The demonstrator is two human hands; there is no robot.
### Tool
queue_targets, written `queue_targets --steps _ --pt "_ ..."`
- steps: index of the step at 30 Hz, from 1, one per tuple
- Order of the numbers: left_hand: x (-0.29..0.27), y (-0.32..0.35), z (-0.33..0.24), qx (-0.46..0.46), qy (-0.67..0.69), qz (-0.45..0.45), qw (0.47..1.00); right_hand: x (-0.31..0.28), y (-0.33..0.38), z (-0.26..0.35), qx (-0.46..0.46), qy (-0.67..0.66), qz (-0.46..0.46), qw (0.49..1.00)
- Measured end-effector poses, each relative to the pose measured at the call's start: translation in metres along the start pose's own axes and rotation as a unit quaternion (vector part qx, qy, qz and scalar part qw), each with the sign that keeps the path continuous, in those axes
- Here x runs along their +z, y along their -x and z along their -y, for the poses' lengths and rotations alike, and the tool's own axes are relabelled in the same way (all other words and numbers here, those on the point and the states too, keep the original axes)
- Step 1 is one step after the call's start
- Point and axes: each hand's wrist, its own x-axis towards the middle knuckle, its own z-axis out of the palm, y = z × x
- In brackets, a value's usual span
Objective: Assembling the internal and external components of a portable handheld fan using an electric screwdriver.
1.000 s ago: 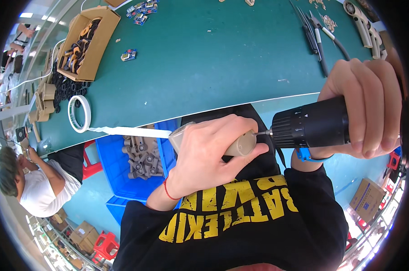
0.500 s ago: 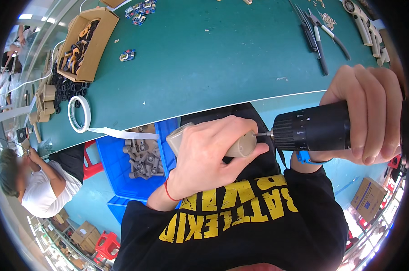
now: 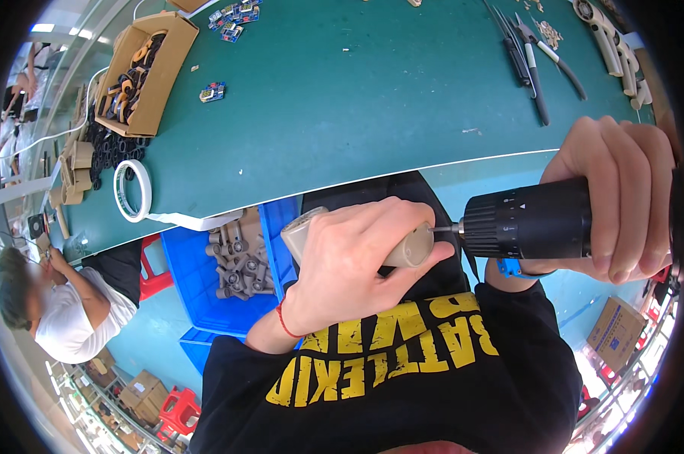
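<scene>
My left hand (image 3: 351,253) is wrapped round a beige rounded plastic housing (image 3: 416,247), held level in front of my chest; its middle is hidden by my fingers. In my right hand (image 3: 621,200) is a black electric screwdriver (image 3: 527,219), pointing left. Its thin bit reaches the housing's right end, close to my left fingertips; how deep it sits cannot be seen. Below the bench edge a blue bin (image 3: 206,291) holds several grey-beige plastic housings (image 3: 243,266).
On the green bench (image 3: 342,98) lie a tape roll (image 3: 132,191) with a loose strip, a carton (image 3: 160,83) of black and orange parts, small blue circuit boards (image 3: 213,92), pliers (image 3: 555,60) and beige housings (image 3: 610,45). A person (image 3: 77,310) sits at left.
Both hands, with the housing and the screwdriver, have shifted slightly right and down. The tape's loose strip has swung and now bends toward the bench edge.
</scene>
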Motion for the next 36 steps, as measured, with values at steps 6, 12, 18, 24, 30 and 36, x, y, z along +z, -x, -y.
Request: queue_targets --steps 6,12,18,24,30,36 --pt "0.001 0.0 0.0 0.004 -0.01 0.008 1.0 -0.002 0.0 0.0 -0.002 -0.006 0.006 1.0" --pt "0.0 0.0 -0.001 0.0 -0.004 0.007 1.0 -0.006 -0.002 0.0 -0.005 -0.01 0.002 1.0" --pt "0.002 0.002 0.001 -0.005 0.02 -0.006 1.0 0.0 0.001 -0.004 -0.014 -0.006 -0.037 0.999" --pt "0.003 0.004 -0.001 -0.019 0.033 -0.008 0.999 0.001 0.0 -0.005 -0.023 -0.002 -0.071 0.997" --pt "0.002 0.003 0.003 -0.018 0.025 -0.002 1.0 0.007 -0.003 -0.015 -0.033 0.006 -0.108 0.994" --pt "0.0 0.002 0.002 -0.02 0.033 -0.001 0.999 0.005 -0.002 -0.006 -0.044 0.01 -0.139 0.989"
